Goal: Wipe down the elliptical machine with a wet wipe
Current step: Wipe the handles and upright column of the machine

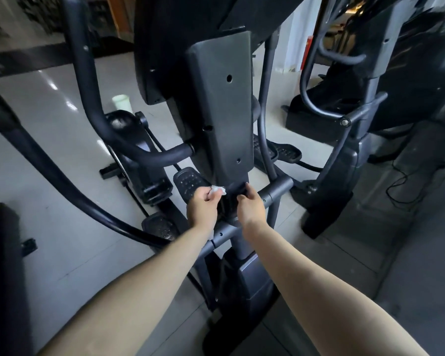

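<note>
A dark grey elliptical machine [220,106] fills the middle of the head view, its upright column running down to a crossbar [278,190]. My left hand [203,208] pinches a crumpled white wet wipe [218,190] at the lower left edge of the column. Just to the right, my right hand [249,205] grips a dark part at the foot of the column, fingers curled over it. Both forearms reach forward from the bottom of the view.
A curved black handlebar [88,80] rises on the left, with foot pedals [188,179] below it. A second machine [365,119] stands close on the right. A pale cup [122,102] sits on the glossy tile floor. A black cable [398,186] lies at right.
</note>
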The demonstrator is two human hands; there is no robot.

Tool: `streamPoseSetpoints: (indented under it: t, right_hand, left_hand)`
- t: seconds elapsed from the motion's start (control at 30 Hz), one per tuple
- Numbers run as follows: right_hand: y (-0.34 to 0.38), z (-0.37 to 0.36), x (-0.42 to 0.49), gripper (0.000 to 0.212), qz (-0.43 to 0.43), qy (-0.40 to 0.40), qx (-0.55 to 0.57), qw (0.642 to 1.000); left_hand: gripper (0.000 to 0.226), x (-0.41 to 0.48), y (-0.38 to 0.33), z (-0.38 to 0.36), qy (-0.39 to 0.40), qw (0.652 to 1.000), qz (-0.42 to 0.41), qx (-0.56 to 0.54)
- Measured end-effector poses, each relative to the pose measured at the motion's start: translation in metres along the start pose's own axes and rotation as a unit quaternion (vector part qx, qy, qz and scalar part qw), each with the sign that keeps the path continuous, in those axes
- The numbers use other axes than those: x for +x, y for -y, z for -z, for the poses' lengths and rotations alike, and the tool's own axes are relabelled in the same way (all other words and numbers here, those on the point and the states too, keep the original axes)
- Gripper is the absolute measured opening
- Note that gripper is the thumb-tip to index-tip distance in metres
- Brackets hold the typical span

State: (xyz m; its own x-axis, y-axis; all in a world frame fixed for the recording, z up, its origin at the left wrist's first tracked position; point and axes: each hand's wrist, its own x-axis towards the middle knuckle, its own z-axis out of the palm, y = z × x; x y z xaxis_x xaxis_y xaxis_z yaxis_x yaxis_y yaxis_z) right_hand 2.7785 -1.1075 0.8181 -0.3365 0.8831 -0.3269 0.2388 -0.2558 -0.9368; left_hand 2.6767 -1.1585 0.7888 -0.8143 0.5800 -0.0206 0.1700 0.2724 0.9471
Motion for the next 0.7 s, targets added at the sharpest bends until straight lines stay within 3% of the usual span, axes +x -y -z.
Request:
streamPoseSetpoints:
  t: [0.1,0.2,0.3,0.5,0.6,0.7]
  right_hand:
    - [-0.022,0.001,0.021,0.068,0.01,0.034,-0.041,0.999]
    - [-0.023,0.008,0.012,0.075,0.009,0.055,-0.072,0.996]
    - [-0.019,0.017,0.009,0.077,0.027,0.054,-0.077,0.995]
    - [-0.022,0.032,0.02,0.072,0.056,0.082,-0.092,0.991]
    - [-0.017,0.036,0.018,0.07,0.089,0.096,-0.085,0.988]
    - [-0.02,0.035,0.021,0.071,0.078,0.114,-0.094,0.986]
  left_hand:
    - [0.031,-0.004,0.007,-0.012,-0.009,0.999,-0.004,0.035]
    - [0.034,-0.01,0.026,-0.025,-0.002,0.989,-0.019,0.145]
    - [0.022,-0.021,0.042,-0.033,0.017,0.98,-0.001,0.2]
    - [0.027,-0.018,0.036,-0.031,-0.021,0.988,-0.005,0.15]
    - [0.023,-0.02,0.01,-0.028,-0.072,0.994,-0.036,0.071]
    - [0.031,-0.021,-0.017,-0.032,-0.083,0.996,-0.016,0.036]
